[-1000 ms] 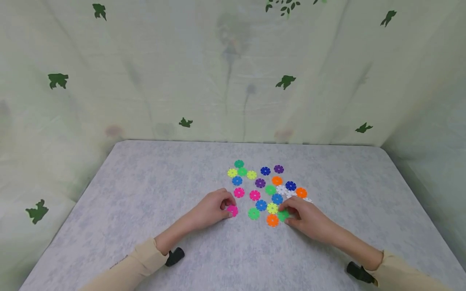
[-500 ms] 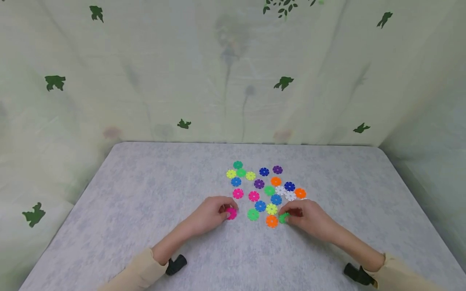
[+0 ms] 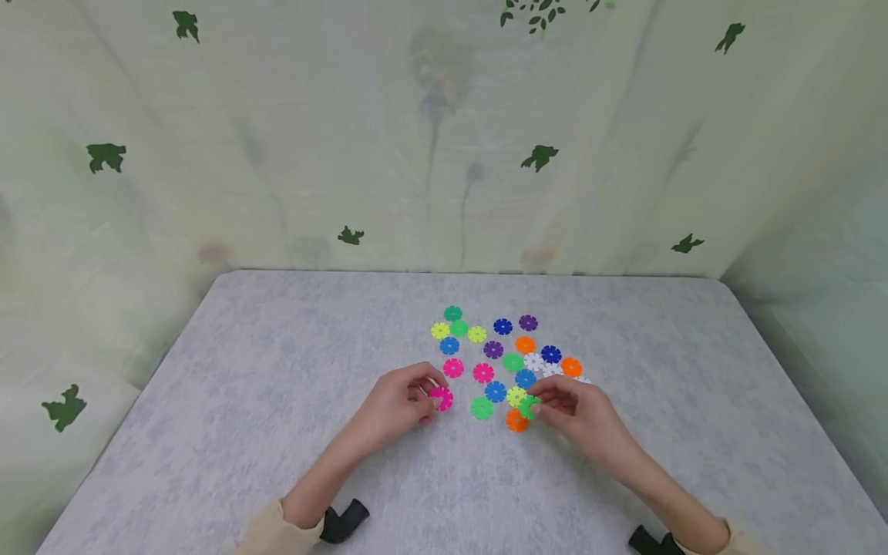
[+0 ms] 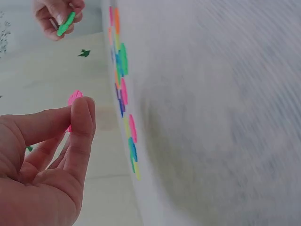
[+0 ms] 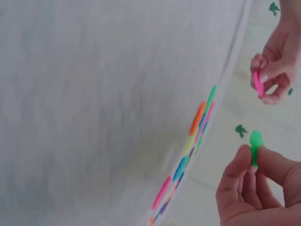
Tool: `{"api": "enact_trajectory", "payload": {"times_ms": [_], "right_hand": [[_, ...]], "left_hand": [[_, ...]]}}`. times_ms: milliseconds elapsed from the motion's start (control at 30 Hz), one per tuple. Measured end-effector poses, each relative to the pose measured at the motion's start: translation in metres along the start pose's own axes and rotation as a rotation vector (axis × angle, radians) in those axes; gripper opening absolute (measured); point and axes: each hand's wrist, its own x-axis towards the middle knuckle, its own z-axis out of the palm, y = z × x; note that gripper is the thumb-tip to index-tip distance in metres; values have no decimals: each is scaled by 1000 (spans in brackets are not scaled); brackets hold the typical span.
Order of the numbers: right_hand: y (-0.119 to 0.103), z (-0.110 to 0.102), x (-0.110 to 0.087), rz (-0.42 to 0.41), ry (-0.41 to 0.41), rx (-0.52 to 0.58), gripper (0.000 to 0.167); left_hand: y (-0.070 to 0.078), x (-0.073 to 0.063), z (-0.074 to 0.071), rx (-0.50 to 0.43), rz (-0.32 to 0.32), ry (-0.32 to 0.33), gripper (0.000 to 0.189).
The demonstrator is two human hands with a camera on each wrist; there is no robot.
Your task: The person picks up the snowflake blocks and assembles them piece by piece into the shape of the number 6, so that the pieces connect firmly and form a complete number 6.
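Note:
My left hand (image 3: pixel 395 401) pinches a pink notched plastic disc (image 3: pixel 442 398) between thumb and fingertip, left of the spread of discs. In the left wrist view that pink disc (image 4: pixel 75 98) shows partly behind the fingertips, up off the table. A green notched disc (image 3: pixel 529 407) is pinched by my right hand (image 3: pixel 583 412), overlapping a yellow disc (image 3: pixel 516 396) and an orange disc (image 3: pixel 516 420) in the head view. Seen from the right wrist, the green disc (image 5: pixel 255 147) stands edge-on in the fingertips, lifted above the table.
Several more discs lie flat between and beyond the hands, among them a pink one (image 3: pixel 483 373), a green one (image 3: pixel 482 408) and a purple one (image 3: pixel 528 323). The grey cloth-covered table (image 3: pixel 312 331) ends at a pale curtain (image 3: pixel 277 154) with green bird shapes.
Both discs have come up off the table in the fingers. The right hand has moved a little left with the green disc; the left hand has tilted its pink disc up.

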Motion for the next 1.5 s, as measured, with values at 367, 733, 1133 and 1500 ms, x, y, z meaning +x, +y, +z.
{"api": "enact_trajectory", "payload": {"times_ms": [367, 733, 1133, 1500], "right_hand": [[-17, 20, -15, 49, 57, 289, 20], [-27, 33, -17, -15, 123, 378, 18], [-34, 43, -19, 47, 135, 258, 17], [-34, 42, -23, -40, 103, 154, 20]], "left_hand": [[11, -12, 9, -233, -33, 21, 19], [22, -17, 20, -381, -80, -49, 21], [26, -18, 27, -487, -181, -141, 25], [25, -17, 37, -614, -226, -127, 23]]}}
